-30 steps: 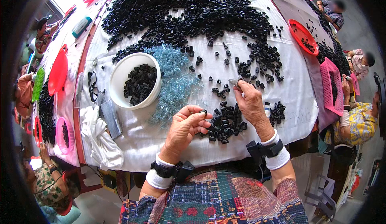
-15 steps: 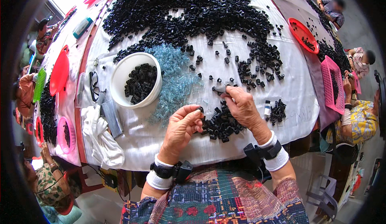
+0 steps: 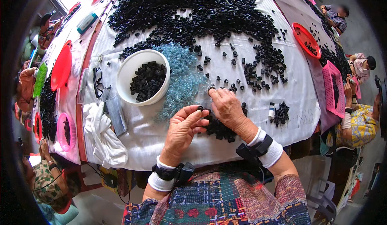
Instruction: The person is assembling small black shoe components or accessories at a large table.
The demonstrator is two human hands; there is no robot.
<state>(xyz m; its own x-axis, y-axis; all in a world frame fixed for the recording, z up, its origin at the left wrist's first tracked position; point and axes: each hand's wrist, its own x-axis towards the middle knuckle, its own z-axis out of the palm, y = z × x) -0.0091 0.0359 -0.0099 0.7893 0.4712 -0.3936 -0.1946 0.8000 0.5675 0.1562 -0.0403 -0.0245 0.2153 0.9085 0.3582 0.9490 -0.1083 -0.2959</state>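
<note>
Pieces (image 3: 220, 130) between both hands (image 3: 229, 108)

Left of the left hand (image 3: 183, 128), on the table (image 3: 147, 148): one crumpled white cloth (image 3: 104, 136); one grey-blue strip of fabric (image 3: 116, 116), touching it; eyeglasses (image 3: 97, 90), farther forward. Farther left: one red tray (image 3: 61, 66) and one green basket (image 3: 40, 79). Right of the right hand (image 3: 231, 110): one small white bottle (image 3: 271, 112), dark-capped. Well apart, farther right: one pink basket (image 3: 332, 87); one seated person in yellow patterned clothing (image 3: 361, 122).
</note>
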